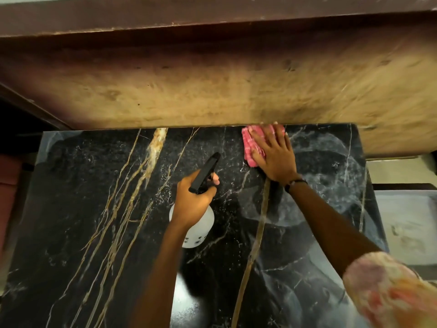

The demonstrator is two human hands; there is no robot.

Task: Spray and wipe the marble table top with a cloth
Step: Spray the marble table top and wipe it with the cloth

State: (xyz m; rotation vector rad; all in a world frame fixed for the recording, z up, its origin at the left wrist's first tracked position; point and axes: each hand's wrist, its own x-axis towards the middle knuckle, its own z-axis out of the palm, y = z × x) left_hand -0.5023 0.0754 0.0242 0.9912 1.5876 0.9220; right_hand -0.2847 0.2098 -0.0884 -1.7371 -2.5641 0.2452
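The black marble table top [99, 209] with gold and white veins fills the lower view. My right hand [274, 155] lies flat with spread fingers on a pink cloth [250, 145], pressing it to the marble at the far edge against the wooden wall. My left hand [194, 200] grips the black trigger head of a white spray bottle [201, 230], held above the middle of the table with the nozzle pointing away and to the right. The cloth is partly hidden under my right hand.
A worn brown wooden panel [212, 91] rises directly behind the table's far edge. A pale floor or lower surface [409, 221] lies past the table's right edge. A dark gap and reddish object [9, 197] sit beyond the left edge.
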